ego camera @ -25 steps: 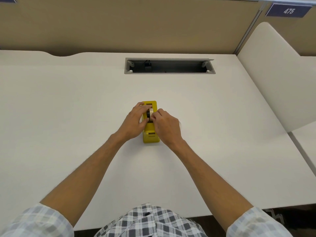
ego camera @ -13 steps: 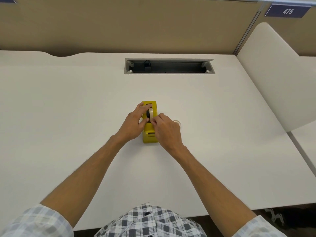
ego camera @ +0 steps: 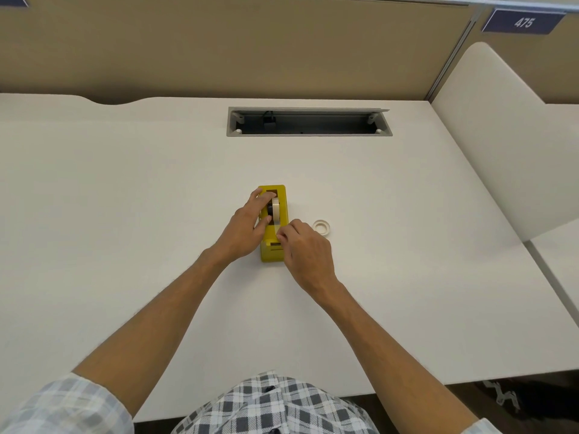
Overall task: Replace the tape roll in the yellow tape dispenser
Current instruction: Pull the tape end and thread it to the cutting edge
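The yellow tape dispenser (ego camera: 282,195) stands at the middle of the white desk (ego camera: 125,214), its cutter end toward me. A cream tape roll (ego camera: 275,209) sits upright in its well. My left hand (ego camera: 246,228) grips the dispenser's left side, thumb at the roll. My right hand (ego camera: 305,249) is at the cutter end with fingertips pinched together over the tape end; whether tape is between them is too small to tell. A second, nearly empty white tape ring (ego camera: 321,227) lies flat on the desk just right of the dispenser.
A grey cable slot (ego camera: 308,122) is cut into the desk behind the dispenser. A beige partition (ego camera: 250,51) rises at the back and a white side panel (ego camera: 488,136) at the right. The desk's front edge is near my checked shirt (ego camera: 269,405).
My right hand has slid from the roll toward me to the cutter end, uncovering the white ring on the desk. My left hand stays on the dispenser.
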Demonstrator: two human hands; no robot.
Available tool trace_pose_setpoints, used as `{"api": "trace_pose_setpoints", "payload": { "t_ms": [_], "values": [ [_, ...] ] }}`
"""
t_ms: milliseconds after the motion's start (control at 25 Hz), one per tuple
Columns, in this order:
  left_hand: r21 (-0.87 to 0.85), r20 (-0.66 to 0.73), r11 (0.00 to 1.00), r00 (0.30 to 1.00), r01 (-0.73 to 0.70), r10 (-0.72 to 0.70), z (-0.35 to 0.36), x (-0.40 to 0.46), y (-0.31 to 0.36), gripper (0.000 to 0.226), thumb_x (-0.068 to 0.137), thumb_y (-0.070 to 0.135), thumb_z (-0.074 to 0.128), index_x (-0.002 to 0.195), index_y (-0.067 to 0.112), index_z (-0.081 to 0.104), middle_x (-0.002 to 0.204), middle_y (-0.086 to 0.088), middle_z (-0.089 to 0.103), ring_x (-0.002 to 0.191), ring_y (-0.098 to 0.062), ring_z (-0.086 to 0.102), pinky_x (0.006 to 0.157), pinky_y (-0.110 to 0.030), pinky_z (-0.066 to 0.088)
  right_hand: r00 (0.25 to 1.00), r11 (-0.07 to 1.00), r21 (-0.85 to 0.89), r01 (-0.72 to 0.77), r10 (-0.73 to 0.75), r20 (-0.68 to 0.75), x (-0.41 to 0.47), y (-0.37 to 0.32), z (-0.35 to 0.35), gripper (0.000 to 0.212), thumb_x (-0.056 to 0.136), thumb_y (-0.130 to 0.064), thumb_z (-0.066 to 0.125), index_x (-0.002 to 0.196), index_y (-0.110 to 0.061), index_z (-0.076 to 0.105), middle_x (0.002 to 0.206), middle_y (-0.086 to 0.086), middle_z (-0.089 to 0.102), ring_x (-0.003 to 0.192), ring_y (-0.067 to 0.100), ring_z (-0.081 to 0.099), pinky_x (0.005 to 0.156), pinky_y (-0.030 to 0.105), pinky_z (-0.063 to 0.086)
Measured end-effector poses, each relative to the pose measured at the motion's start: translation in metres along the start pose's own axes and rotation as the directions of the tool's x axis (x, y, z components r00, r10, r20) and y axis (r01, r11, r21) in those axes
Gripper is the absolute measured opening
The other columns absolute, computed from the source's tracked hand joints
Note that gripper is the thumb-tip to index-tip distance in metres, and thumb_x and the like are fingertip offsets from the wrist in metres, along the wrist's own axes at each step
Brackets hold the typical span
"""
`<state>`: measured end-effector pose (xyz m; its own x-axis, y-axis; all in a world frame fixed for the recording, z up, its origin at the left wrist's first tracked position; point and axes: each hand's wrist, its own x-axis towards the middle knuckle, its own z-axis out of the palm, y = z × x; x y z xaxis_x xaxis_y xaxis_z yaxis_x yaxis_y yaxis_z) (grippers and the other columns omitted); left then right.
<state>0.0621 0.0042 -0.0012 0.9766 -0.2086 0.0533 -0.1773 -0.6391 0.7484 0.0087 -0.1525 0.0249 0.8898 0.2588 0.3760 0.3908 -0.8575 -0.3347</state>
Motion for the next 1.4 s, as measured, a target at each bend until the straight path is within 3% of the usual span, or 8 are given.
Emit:
{"api": "trace_pose_setpoints", "payload": {
  "t_ms": [480, 880, 1040, 1400],
  "values": [
    [0.018, 0.014, 1.0, 1.0, 0.025, -0.025, 0.0, 0.0, 0.003, 0.054, 0.097, 0.01, 0.049, 0.147, 0.022, 0.032, 0.159, -0.005, 0.022, 0.131, -0.031, 0.047, 0.109, -0.041, 0.04, 1.0, 0.999, 0.027, 0.019, -0.019, -0.01, -0.016, -0.005, -0.009, 0.005, 0.088, -0.006, 0.068, 0.083, -0.007, 0.069, 0.077, 0.006, 0.066, 0.062, 0.021, 0.059, 0.048, 0.032, 0.049],
    [-0.015, 0.017, 0.998, 0.998, 0.063, -0.063, 0.001, -0.002, 0.007, 0.045, 0.101, 0.017, 0.036, 0.145, 0.024, 0.032, 0.159, -0.001, 0.02, 0.117, -0.029, 0.055, 0.092, -0.025, 0.04, 0.999, 0.999, 0.048, 0.023, -0.022, -0.031, -0.026, -0.007, -0.014, 0.005, 0.09, -0.011, 0.068, 0.087, -0.008, 0.071, 0.08, 0.006, 0.068, 0.063, 0.02, 0.06, 0.049, 0.034, 0.051],
    [-0.066, 0.067, 0.994, 0.995, 0.085, -0.08, 0.0, -0.003, 0.005, 0.058, 0.096, 0.041, 0.05, 0.148, 0.028, 0.027, 0.161, 0.004, 0.015, 0.133, -0.022, 0.043, 0.103, -0.027, 0.033, 1.0, 0.999, 0.047, 0.013, -0.013, -0.011, -0.026, -0.008, -0.013, 0.007, 0.092, -0.011, 0.065, 0.088, -0.008, 0.07, 0.08, 0.005, 0.067, 0.064, 0.021, 0.06, 0.051, 0.036, 0.051],
    [-0.035, 0.067, 0.997, 0.995, 0.075, -0.072, 0.003, -0.003, 0.001, 0.069, 0.091, 0.04, 0.059, 0.149, 0.028, 0.024, 0.162, 0.003, 0.013, 0.138, -0.024, 0.038, 0.106, -0.031, 0.031, 1.0, 0.999, 0.047, 0.009, -0.009, 0.003, -0.024, -0.009, -0.015, 0.009, 0.093, -0.011, 0.063, 0.088, -0.008, 0.069, 0.08, 0.005, 0.066, 0.065, 0.02, 0.058, 0.051, 0.036, 0.05]
  ]
}}
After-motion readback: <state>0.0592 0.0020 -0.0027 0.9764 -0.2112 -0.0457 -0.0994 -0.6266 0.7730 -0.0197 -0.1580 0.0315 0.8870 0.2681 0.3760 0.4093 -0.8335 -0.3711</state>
